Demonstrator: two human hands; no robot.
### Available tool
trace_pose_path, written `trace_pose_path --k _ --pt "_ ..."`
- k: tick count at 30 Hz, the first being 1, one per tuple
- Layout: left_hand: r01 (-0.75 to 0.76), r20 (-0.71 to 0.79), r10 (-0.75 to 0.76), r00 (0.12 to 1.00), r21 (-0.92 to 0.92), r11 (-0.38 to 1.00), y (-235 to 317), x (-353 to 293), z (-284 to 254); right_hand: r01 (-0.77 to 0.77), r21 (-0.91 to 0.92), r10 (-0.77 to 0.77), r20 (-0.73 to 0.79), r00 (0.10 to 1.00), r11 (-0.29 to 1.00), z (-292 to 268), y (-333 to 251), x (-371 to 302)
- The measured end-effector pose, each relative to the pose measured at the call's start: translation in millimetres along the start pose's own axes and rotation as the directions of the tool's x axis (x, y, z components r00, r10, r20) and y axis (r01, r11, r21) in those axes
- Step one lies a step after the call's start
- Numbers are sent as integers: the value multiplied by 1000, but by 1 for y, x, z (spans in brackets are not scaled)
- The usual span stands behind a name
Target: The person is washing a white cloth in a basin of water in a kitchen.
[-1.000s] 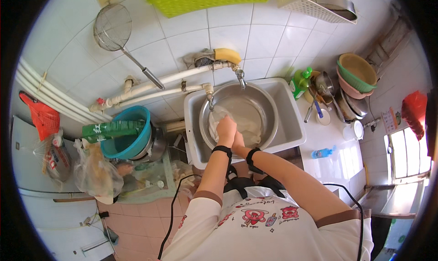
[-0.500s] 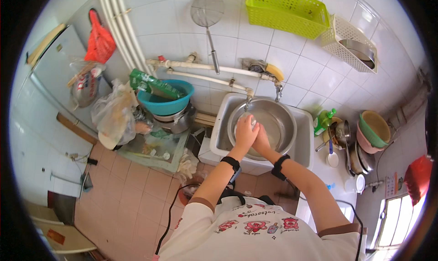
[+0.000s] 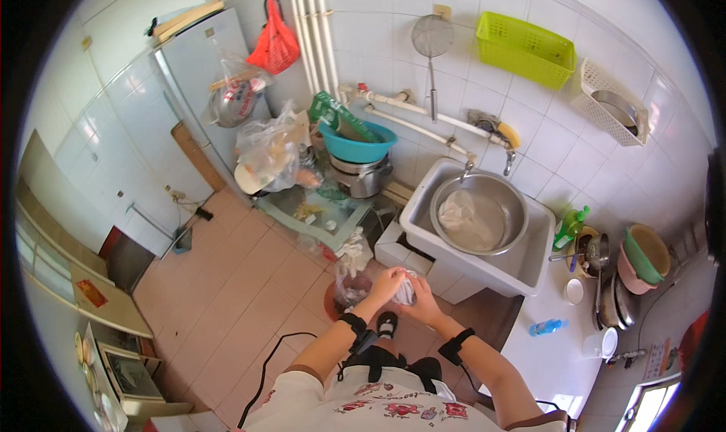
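Note:
Away from the sink, in front of my body, both my hands hold a crumpled white cloth (image 3: 407,289). My left hand (image 3: 388,285) closes on its left side, and my right hand (image 3: 425,305) wraps round its right side. Ahead and to the right, a round metal basin (image 3: 516,224) sits in the grey-white sink (image 3: 535,269). A pale, limp piece of cloth or plastic (image 3: 459,211) lies in the basin, at its left side; its kind is hard to make out. The tap (image 3: 467,170) reaches over the basin's rim.
A red bin (image 3: 333,303) with a plastic liner stands on the floor beside my left forearm. The white counter (image 3: 522,349) to the right carries a blue bottle (image 3: 546,327), a green bottle (image 3: 570,228), cups, pans and stacked bowls. A glass-topped table (image 3: 333,232) with bags stands at left.
My hands have left the basin and moved back toward my body with the white cloth. A pale, limp piece now shows in the basin. The view has turned left.

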State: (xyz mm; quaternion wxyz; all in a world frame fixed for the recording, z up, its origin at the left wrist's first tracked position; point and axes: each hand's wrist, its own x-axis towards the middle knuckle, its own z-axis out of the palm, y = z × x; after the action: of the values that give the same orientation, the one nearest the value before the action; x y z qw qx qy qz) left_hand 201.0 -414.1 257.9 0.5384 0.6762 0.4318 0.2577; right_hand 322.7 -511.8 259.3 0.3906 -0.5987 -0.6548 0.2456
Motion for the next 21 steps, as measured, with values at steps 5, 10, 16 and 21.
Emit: trace_pose_path --k 5,10,16,21 --pt "74 -82 -73 994 7 997 -15 -46 -48 13 61 -24 198 980 998 24 -43 -2" --pt "63 -108 -75 991 -114 992 -58 -88 -111 69 48 -83 381 921 996 79 -86 13" --pt "114 -309 -157 938 -155 981 -137 -191 -227 177 241 -287 572 769 954 219 -155 32" --pt "204 -611 -287 738 -204 958 -226 -327 -359 431 191 -444 643 624 882 404 -245 34"
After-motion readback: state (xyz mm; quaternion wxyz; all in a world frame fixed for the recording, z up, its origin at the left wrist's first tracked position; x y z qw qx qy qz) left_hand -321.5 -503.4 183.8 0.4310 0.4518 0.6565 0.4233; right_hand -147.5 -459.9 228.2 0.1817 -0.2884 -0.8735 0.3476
